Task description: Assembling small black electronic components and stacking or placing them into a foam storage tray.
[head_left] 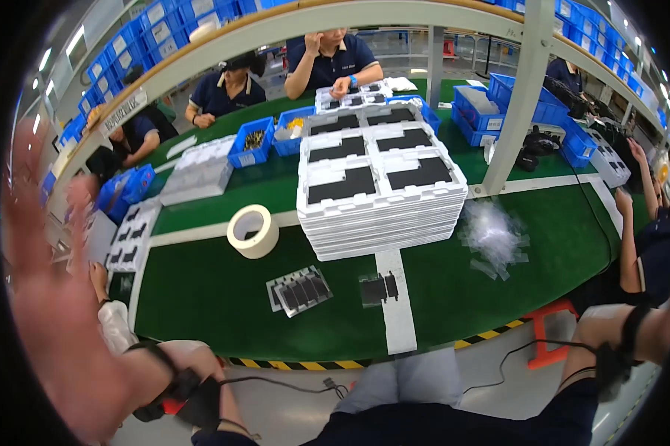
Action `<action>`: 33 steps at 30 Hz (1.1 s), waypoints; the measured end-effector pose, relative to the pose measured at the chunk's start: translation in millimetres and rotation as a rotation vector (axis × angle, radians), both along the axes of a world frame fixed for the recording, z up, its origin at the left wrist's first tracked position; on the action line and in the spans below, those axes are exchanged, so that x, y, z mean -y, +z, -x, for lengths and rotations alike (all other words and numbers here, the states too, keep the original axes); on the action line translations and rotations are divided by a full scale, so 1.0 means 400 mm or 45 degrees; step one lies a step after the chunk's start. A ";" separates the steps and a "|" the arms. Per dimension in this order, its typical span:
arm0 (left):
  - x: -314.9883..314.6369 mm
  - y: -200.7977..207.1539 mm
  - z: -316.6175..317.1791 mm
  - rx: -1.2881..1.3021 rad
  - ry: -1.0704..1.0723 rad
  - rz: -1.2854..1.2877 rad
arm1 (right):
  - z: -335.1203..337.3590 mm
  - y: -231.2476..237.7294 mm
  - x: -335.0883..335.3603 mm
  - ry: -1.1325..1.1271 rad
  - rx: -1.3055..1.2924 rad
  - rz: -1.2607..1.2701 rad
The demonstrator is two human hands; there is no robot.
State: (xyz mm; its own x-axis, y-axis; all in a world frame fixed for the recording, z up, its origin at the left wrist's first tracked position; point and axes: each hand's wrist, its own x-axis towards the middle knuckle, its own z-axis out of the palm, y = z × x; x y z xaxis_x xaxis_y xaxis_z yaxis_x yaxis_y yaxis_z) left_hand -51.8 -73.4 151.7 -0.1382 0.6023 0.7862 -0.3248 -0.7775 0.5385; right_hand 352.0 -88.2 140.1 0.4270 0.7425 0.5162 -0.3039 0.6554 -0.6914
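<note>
My left hand [60, 297] is raised close to the camera at the left side, blurred, its fingers spread and nothing in it. Only the forearm [653, 333] of my right arm shows at the right rim; the hand lies outside the picture. Before me on the green table stands a tall stack of white plastic trays [383, 219], dark flat rectangular parts in the top one. Nearer me lie a small pile of dark flat strips [299, 291] on clear and white sheets and a separate dark piece [379, 290]. Neither arm touches them.
A roll of cream tape [252, 231] rests left of the stack. Clear film strips [495, 236] are heaped on its right, near a white post [517, 104]. Blue bins [251, 141] stand farther back. Co-workers sit around the table. Cables run from bands on both my arms.
</note>
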 end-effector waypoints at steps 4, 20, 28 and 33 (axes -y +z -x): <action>0.071 0.062 0.003 -0.152 0.050 -0.044 | -0.007 0.021 0.075 -0.037 -0.027 -0.096; 0.227 0.106 0.058 -0.557 0.431 0.004 | -0.022 0.052 0.154 -0.022 0.056 -0.265; 0.278 0.074 0.067 -0.625 0.669 -0.069 | -0.024 0.110 0.167 -0.001 0.190 -0.486; 0.286 0.058 0.070 -0.669 0.809 -0.127 | -0.021 0.136 0.176 -0.016 0.258 -0.636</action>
State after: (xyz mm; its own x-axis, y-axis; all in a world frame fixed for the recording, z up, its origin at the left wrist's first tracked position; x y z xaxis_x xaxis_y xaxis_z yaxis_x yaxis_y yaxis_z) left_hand -79.7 -187.7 174.7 -0.0286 0.4572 0.8889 0.4667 -0.7803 0.4163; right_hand 360.3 -158.7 194.4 0.2892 0.3808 0.8782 -0.1868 0.9223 -0.3384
